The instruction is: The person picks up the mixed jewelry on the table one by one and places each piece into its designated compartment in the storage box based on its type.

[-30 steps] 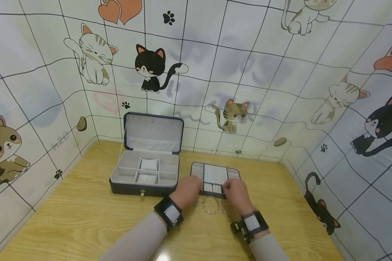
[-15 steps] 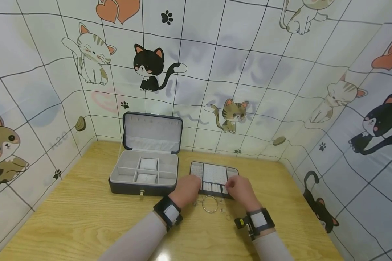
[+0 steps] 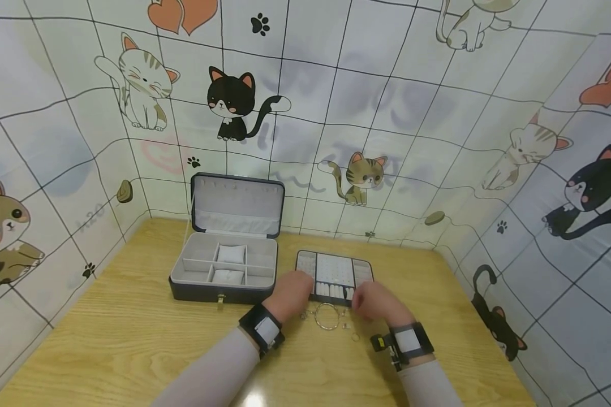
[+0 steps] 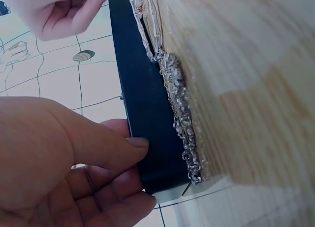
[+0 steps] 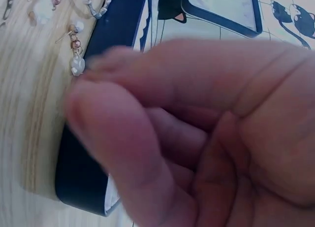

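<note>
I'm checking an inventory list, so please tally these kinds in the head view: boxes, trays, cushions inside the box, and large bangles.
Box: 1
Tray: 1
Cushions: 2
Bangle: 1
Total: 5

Pale walls ruled with black grid lines and printed with cartoon cats, orange hearts and dark paw prints enclose a wood-grained counter, its yellowish surface catching a bright glint of light at the near side.
</note>
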Demonstrator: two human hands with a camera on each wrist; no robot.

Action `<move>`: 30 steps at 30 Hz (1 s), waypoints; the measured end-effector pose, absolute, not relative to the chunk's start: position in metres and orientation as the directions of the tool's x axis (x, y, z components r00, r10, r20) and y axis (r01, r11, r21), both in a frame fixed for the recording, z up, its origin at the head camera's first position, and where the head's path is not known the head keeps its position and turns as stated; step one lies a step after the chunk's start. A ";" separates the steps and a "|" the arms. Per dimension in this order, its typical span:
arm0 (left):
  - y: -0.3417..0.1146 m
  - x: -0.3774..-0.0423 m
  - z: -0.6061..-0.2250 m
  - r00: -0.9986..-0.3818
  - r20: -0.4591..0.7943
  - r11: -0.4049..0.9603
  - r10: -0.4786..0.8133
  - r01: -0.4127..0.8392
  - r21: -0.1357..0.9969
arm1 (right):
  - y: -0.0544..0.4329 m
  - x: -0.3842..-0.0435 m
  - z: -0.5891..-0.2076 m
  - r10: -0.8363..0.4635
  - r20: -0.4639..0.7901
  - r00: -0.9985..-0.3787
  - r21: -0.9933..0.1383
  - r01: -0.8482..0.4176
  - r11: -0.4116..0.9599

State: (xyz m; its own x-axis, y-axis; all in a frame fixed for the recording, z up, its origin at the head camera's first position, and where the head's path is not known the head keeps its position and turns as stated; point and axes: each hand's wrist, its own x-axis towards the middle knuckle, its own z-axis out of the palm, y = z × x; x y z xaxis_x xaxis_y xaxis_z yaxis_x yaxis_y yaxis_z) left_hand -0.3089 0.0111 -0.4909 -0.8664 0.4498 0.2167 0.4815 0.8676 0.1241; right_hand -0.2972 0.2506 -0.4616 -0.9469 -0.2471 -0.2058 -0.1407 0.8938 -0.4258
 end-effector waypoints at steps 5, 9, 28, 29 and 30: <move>0.011 -0.309 -0.492 -0.863 0.223 0.866 0.453 0.486 0.122 | 0.247 -0.288 -0.461 -0.334 -0.283 -0.899 -0.429 -0.193 0.882; 0.010 -0.310 -0.494 -0.860 0.232 0.863 0.455 0.490 0.122 | 0.245 -0.283 -0.461 -0.372 -0.301 -0.878 -0.417 -0.230 0.880; 0.010 -0.309 -0.492 -0.857 0.243 0.863 0.455 0.492 0.116 | 0.238 -0.281 -0.466 -0.317 -0.346 -0.883 -0.303 -0.214 0.929; 0.010 -0.309 -0.492 -0.856 0.244 0.863 0.455 0.492 0.117 | 0.239 -0.280 -0.466 -0.312 -0.349 -0.884 -0.301 -0.210 0.930; 0.010 -0.309 -0.492 -0.856 0.243 0.862 0.456 0.493 0.117 | 0.239 -0.279 -0.466 -0.311 -0.348 -0.884 -0.297 -0.211 0.931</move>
State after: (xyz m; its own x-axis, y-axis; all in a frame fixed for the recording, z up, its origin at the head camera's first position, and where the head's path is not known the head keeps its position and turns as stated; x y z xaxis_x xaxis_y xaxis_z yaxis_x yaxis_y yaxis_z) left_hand -0.3086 0.0100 -0.4923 -0.8560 0.4563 0.2431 0.4929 0.8622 0.1173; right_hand -0.2795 0.2385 -0.4658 -0.8842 -0.3115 -0.3482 -0.2109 0.9312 -0.2973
